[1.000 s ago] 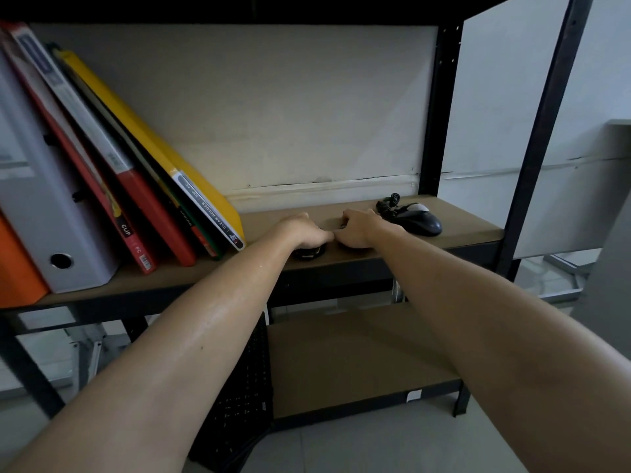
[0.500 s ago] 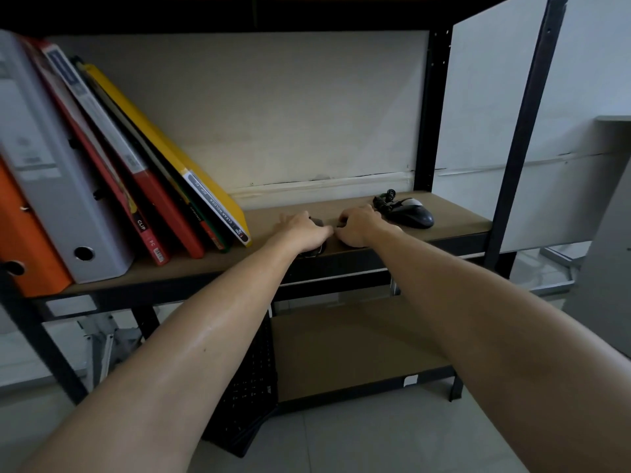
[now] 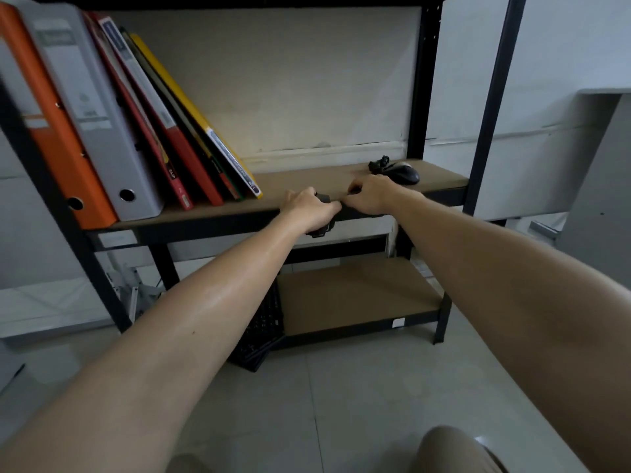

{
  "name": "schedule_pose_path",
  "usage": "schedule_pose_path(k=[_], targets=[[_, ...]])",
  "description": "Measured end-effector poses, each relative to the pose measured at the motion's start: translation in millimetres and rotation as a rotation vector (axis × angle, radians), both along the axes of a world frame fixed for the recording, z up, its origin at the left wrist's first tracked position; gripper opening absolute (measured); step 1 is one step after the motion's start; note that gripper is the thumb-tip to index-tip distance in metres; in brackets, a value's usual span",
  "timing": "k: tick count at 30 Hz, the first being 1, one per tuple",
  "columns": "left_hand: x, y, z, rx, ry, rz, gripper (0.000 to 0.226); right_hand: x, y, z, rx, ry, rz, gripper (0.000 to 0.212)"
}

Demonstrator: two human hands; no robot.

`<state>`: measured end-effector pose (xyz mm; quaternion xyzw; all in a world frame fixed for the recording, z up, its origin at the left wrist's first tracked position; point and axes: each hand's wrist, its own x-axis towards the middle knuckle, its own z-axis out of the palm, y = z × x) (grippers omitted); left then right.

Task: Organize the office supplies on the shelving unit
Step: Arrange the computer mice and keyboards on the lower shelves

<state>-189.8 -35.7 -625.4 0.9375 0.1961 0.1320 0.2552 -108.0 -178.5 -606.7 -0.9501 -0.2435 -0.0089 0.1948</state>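
The left hand (image 3: 312,211) hid most of a small black object (image 3: 322,230); its kind was unclear.

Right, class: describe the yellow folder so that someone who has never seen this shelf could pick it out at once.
Find the black metal shelving unit and its upper brown shelf board. At the left end a row of binders leans to the left: orange binder, grey binder, then red ones. The yellow folder is the last in that row, nearest the bare middle of the board, and the only yellow one.

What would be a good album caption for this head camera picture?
Both hands, left hand and right hand, grip a small black object at the shelf edge, between leaning binders and a computer mouse.
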Motion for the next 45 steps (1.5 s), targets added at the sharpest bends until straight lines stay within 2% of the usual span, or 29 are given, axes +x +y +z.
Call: schedule_pose_path(k=[3,7,11,14,16,21,23,26,32,34,36,40,45], targets=[[-19,-7,-13,-0.007,0.079,-0.008,0.071,-17,-14,-5,-0.055,0.071,0.079,0.036],[-32,-10,-33,-0.010,0.245,-0.062,0.071,-31,-24,-18,-0.138,0.183,0.123,0.033],[-31,-7,-56,-0.038,0.308,-0.031,0.089,-32,-21,-37,-0.185,0.232,0.111,0.033],[-24,-5,-75,-0.073,0.327,-0.025,0.089,-25,-14,-55,-0.199,0.277,0.116,0.034],[-14,-2,-90,-0.120,0.331,-0.013,0.084,-16,-7,-70,-0.190,0.328,0.110,0.033],[19,6,-132,-0.248,0.280,-0.016,0.033,10,9,-119,-0.174,0.369,0.101,0.033],[32,10,-150,-0.276,0.278,-0.027,0.027,23,16,-140,-0.168,0.368,0.079,0.037],[58,18,-180,-0.348,0.311,-0.013,0.025,49,27,-173,-0.148,0.383,0.029,0.042],[118,33,-235,-0.266,0.355,0.065,0.040,114,51,-241,-0.129,0.419,-0.091,0.070],[135,37,-249,-0.317,0.334,0.064,0.029,127,56,-256,-0.124,0.408,-0.118,0.067],[167,44,-269,-0.351,0.270,0.059,0.028,151,63,-270,-0.069,0.374,-0.148,0.063],[188,42,-275,-0.262,0.155,0.044,0.033,177,73,-297,0.026,0.356,-0.137,0.063],[195,40,-315,-0.230,0.264,0.078,0.039,178,70,-343,-0.027,0.394,-0.128,0.063]])
